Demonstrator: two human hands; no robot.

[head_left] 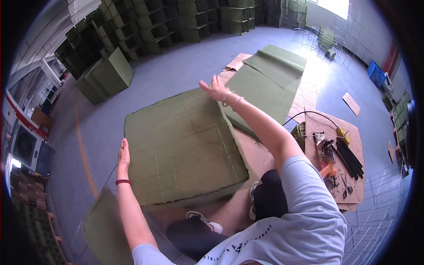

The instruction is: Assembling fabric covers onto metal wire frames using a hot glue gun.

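Observation:
In front of me is a large, shallow box-like piece (185, 154) covered in green sheet, with a dark, rough edge and thin wire lines showing on its face. My left hand (124, 154) lies flat along its left side, fingers stretched out. At its far right corner my right hand (216, 89) is raised with the fingers spread, holding nothing; whether it touches the corner I cannot tell. Beyond and to the right lies a green sheet (269, 84) with a folded-over far end, on brown cardboard (309, 95).
On a cardboard-topped stand (353, 194) at right lie scissors (347, 187), an orange-handled tool (327, 169), black strips (350, 159) and a yellow corded block (343, 136). Green shelf units (194, 20) line the back. A green box (106, 75) stands far left; wire frames (375, 221) are lower right.

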